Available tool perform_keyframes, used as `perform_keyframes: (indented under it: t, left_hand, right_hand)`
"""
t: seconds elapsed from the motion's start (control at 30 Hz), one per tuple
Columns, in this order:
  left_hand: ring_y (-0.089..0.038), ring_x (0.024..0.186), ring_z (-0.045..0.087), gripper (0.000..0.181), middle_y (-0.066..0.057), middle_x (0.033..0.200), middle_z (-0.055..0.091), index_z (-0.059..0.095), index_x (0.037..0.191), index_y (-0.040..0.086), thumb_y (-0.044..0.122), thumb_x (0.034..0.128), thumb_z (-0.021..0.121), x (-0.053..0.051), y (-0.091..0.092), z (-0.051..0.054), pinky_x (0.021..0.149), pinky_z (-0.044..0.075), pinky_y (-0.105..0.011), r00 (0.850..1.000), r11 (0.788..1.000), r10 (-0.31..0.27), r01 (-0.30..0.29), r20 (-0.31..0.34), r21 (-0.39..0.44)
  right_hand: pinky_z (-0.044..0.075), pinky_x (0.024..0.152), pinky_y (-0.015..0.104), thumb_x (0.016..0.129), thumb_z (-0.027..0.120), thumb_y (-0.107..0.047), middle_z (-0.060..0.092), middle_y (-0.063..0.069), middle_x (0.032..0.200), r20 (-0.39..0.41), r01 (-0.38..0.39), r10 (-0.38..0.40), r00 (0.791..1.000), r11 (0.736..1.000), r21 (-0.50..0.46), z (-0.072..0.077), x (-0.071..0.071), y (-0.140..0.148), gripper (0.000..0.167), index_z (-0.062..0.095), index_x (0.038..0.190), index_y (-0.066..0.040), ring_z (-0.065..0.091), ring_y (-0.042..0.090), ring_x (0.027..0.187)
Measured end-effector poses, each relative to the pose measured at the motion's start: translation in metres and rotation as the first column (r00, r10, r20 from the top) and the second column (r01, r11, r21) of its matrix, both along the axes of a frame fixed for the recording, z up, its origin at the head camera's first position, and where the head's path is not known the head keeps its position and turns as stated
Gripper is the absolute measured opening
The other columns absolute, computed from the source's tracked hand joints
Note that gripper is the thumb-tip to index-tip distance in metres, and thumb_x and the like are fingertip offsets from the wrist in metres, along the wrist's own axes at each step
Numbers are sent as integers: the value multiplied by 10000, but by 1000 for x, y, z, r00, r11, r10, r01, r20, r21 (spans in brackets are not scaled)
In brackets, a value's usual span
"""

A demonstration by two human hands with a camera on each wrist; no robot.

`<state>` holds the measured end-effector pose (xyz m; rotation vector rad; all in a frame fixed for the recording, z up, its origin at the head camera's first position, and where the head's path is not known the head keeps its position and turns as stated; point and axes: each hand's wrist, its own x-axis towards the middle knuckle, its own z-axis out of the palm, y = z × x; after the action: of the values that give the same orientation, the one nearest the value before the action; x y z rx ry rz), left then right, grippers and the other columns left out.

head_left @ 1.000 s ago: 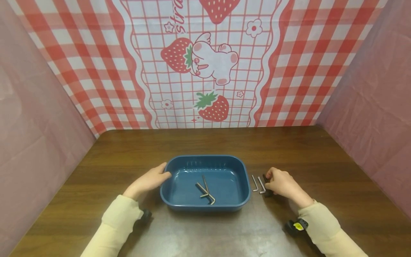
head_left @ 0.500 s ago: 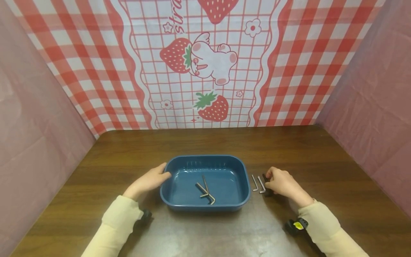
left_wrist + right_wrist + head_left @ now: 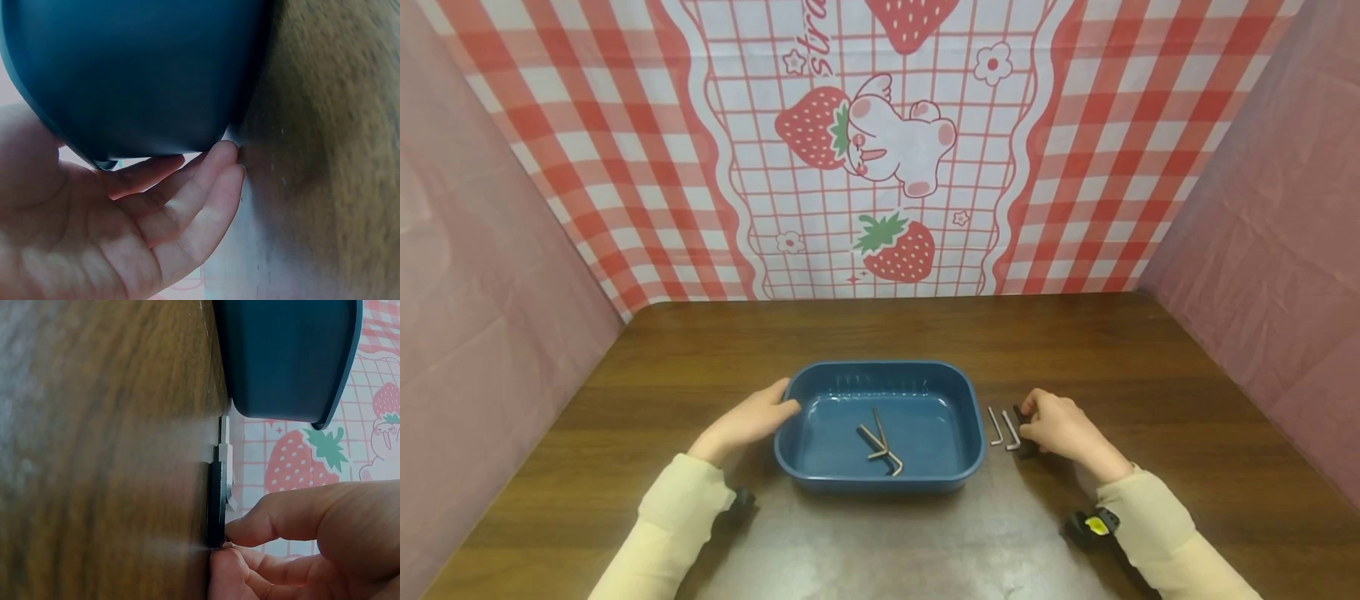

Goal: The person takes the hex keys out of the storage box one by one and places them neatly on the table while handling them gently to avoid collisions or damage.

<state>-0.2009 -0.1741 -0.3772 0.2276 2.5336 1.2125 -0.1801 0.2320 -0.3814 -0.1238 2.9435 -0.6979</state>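
A blue tray (image 3: 880, 484) stands on the table, several L-shaped hex keys (image 3: 873, 437) lying crossed inside it. My left hand (image 3: 748, 425) grips its left end, thumb over the rim and fingers against the outer wall, as the left wrist view shows with the hand (image 3: 125, 219) under the tray wall (image 3: 144, 81). Right of the tray, my right hand (image 3: 1063, 429) pinches a black hex key (image 3: 1019, 413), partly hidden by the fingers. Up close, thumb and fingertips of that hand (image 3: 300, 544) meet at one end of the black key (image 3: 216, 503), which lies on the table.
Two silver hex keys (image 3: 996, 427) (image 3: 1011, 431) lie side by side on the table between the tray and my right hand. A red and white printed cloth (image 3: 880, 150) hangs behind the wooden table (image 3: 880, 542), with pink cloth (image 3: 1262, 225) at both sides.
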Motion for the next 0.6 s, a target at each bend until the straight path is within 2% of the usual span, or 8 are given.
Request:
perform_keyframes:
  t: [0.43,0.53,0.6]
  left_hand:
    - [-300,1242,408,519,-175,1327,464,353,1348,3,229,889,442,0,0,-1,1016,327,-483,999,1000,-17,16,-32,-27]
    - [-299,1231,420,515,-172,1320,469,359,1342,4,232,889,449,-1,-1,-1,1014,331,-483,1000,1000,-11,11,-22,-21]
    - [-322,1269,374,556,-193,1367,416,314,1370,-17,240,895,443,-2,-1,-1,1032,302,-494,1000,1000,-17,16,-17,-24]
  right_hand:
    - [418,552,298,749,582,-137,546,-10,567,-1,2,-2,1000,1000,9,0,0,0,211,539,910,-7,528,110,466]
    - [408,546,301,751,587,-155,542,7,613,-51,7,-6,999,1000,20,1,-1,-1,208,548,893,-8,523,130,532]
    - [400,540,304,750,592,-161,534,17,634,-98,12,-10,995,1000,22,2,-1,-2,199,556,878,-13,509,145,567]
